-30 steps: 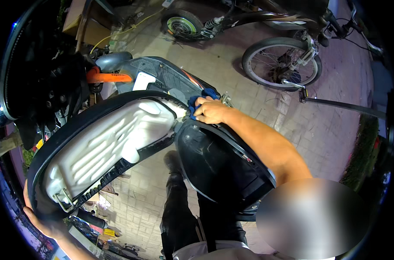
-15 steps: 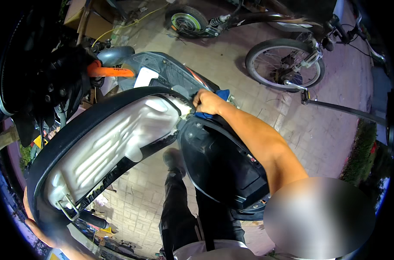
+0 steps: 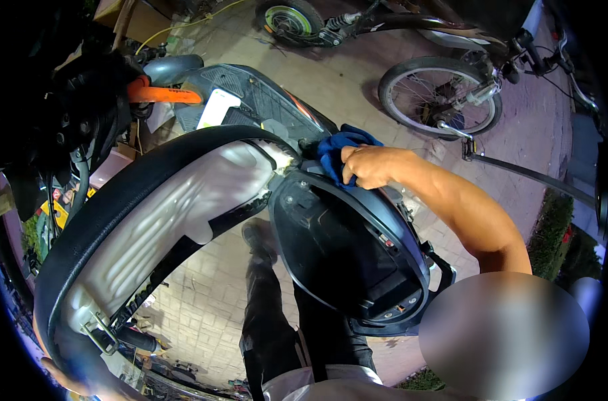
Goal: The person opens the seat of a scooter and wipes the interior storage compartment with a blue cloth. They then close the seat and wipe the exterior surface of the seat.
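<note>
A scooter seat (image 3: 116,180) is tipped up at the left, its pale moulded underside toward me and a metal latch loop (image 3: 102,334) near its lower end. My left hand (image 3: 66,378) grips the rim at that end, its fingers partly hidden behind the seat. Bunched in my right hand (image 3: 369,166) is a dark blue cloth (image 3: 338,148). That hand presses it against the scooter body, just right of the seat hinge (image 3: 284,160). Below it gapes the black storage bucket (image 3: 324,247), dark inside.
Beyond the hinge lies the grey footboard (image 3: 250,93) with a white flat item (image 3: 219,107) on it. An orange bar (image 3: 167,95) crosses at upper left. Other two-wheelers, one with a spoked wheel (image 3: 439,97), stand on the paving. Grass (image 3: 554,234) borders the right.
My right hand has moved rightward from the hinge along the scooter body with the cloth, which now shows more. My left hand stays on the seat rim. The view has shifted slightly.
</note>
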{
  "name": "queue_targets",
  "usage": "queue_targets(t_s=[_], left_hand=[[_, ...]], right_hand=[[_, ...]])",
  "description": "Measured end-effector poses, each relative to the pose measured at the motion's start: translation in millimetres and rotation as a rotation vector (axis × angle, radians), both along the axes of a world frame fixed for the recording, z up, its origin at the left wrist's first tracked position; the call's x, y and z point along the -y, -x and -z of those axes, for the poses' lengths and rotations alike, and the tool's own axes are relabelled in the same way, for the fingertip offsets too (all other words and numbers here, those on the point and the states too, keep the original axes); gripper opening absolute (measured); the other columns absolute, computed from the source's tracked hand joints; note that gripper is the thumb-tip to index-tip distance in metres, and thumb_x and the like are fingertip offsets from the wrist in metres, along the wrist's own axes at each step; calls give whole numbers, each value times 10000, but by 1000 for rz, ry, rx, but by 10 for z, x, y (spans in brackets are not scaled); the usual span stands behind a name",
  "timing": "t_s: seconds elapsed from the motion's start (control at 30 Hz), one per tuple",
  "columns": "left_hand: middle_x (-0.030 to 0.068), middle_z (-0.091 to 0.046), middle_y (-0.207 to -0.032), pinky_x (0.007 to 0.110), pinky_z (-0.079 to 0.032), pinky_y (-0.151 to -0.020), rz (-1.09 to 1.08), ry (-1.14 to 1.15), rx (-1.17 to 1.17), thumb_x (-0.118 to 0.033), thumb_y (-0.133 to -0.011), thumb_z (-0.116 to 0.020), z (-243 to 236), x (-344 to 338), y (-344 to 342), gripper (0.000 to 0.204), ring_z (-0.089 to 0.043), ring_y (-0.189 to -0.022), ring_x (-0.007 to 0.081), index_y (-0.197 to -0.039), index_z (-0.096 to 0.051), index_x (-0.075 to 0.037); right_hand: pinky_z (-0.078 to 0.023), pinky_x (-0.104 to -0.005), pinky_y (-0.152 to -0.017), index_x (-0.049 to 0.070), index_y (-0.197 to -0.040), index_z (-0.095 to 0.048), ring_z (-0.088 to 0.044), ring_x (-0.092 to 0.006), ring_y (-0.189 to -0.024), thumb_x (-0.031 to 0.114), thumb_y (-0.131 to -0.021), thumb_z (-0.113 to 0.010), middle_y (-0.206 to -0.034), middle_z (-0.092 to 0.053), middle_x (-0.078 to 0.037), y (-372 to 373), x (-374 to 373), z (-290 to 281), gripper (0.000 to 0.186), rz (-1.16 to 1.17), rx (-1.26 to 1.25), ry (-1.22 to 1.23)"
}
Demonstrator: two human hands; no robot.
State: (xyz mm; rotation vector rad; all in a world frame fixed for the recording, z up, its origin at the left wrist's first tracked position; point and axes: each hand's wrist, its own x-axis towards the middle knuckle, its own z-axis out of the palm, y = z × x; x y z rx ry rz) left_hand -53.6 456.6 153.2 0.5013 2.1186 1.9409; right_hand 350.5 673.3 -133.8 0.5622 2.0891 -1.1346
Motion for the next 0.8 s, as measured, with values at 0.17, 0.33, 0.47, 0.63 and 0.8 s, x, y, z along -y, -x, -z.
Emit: queue_targets(t_s=[0.17, 0.33, 0.47, 0.63, 0.8], left_hand=[[183, -315, -1451, 429, -121, -1143, 8, 7, 17, -427, -964, -262, -14, -49, -17, 636, -252, -1369, 290, -1388, -329, 42], [182, -317, -1451, 428, -121, -1143, -38, 26, -3, -426, -965, -265, -57, -30, -48, 635, -254, -1368, 289, -1387, -329, 44], [181, -318, -1450, 427, -122, -1143, -17, 12, 17, -426, -966, -268, -47, -73, -51, 634, -256, -1367, 289, -1387, -329, 44], [180, -320, -1450, 426, -123, -1143, -34, 46, 3, -425, -966, -271, -45, -104, -125, 633, -258, -1367, 288, -1387, -329, 46], [179, -321, -1449, 425, -123, -1143, -9, 60, 24, -424, -967, -275, -32, -324, -319, 633, -260, -1366, 287, -1386, -329, 47]], right_hand=[[-469, -448, -785, 145, -952, -706, -494, -344, -1012, 83, -695, -615, -1109, -500, -100, 191, 267, -19, 280, 101, -92, -310], [-439, -454, -839, 135, -943, -703, -539, -323, -984, 92, -688, -593, -1072, -534, -106, 73, 177, -82, 281, -67, -32, -151], [-480, -432, -688, 85, -812, -712, -617, -291, -801, 79, -674, -569, -844, -644, -126, -44, -17, 149, 199, -27, -21, 11], [-442, -361, -916, 71, -1082, -672, -574, -303, -1042, 259, -790, -630, -1110, -615, -173, -481, -40, -67, 350, 410, 26, 155], [-400, -427, -954, 174, -1095, -659, -494, -370, -1105, 278, -828, -589, -1200, -511, -143, -110, 396, 340, 295, 722, -191, -342]])
